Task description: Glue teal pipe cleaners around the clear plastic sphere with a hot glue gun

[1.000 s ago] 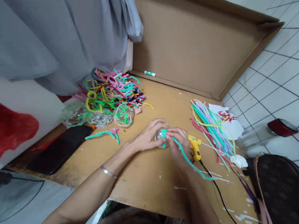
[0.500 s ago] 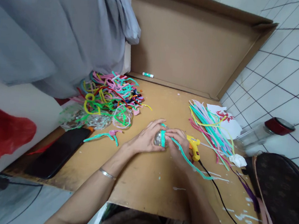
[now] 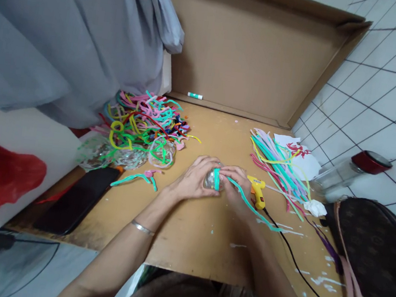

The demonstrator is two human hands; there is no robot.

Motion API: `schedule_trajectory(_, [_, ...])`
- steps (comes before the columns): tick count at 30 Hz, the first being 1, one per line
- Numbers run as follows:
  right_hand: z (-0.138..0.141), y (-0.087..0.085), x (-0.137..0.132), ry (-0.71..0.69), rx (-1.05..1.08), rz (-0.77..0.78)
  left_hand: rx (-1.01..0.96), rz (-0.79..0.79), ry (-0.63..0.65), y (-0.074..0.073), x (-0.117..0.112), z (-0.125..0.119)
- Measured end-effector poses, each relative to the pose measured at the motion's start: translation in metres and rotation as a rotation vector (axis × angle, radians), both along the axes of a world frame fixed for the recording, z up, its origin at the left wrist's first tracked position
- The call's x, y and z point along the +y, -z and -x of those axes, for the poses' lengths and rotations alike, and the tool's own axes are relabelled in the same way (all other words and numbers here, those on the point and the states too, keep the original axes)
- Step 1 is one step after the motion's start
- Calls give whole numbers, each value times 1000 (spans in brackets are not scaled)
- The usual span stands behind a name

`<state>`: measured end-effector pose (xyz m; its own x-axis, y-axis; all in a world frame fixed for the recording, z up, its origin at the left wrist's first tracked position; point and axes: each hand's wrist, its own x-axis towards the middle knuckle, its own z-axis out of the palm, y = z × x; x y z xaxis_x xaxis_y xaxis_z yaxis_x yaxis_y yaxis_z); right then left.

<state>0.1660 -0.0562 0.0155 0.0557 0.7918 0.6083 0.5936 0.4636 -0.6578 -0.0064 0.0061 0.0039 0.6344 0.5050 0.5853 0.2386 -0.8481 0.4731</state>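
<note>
My left hand is wrapped round a small clear rounded object, whose exact kind I cannot make out. A turquoise pipe cleaner crosses its right side as a band. From there the loose end trails right over my right wrist toward the table. My right hand pinches the pipe cleaner against the object, fingers pressed together. Just right of that hand lies a yellow hot glue gun with a black cord.
Tangled pipe cleaners and clear plastic pieces lie left, near a black phone. Straight pipe cleaners, a red-lidded bottle and a brown bag are right. A cardboard panel stands behind a glue stick.
Both hands stay at the clear object, with small finger shifts along the turquoise band. The whole view has tilted slightly.
</note>
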Motion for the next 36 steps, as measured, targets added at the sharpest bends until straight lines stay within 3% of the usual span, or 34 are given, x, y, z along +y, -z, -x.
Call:
schedule_trajectory(10, [-10,-7,9,-122,205,210,27,26,-66,9,3,-7])
schedule_trajectory(16, [-9,-19,11,-105,180,270,-48,68,-69,11,5,-13])
schedule_trajectory(25, [-7,-26,-2,61,110,222,-54,221,-40,2,-3,-12])
schedule_trajectory(36, [1,-18,-11,224,-293,-16,-28,167,-33,2,-7,-11])
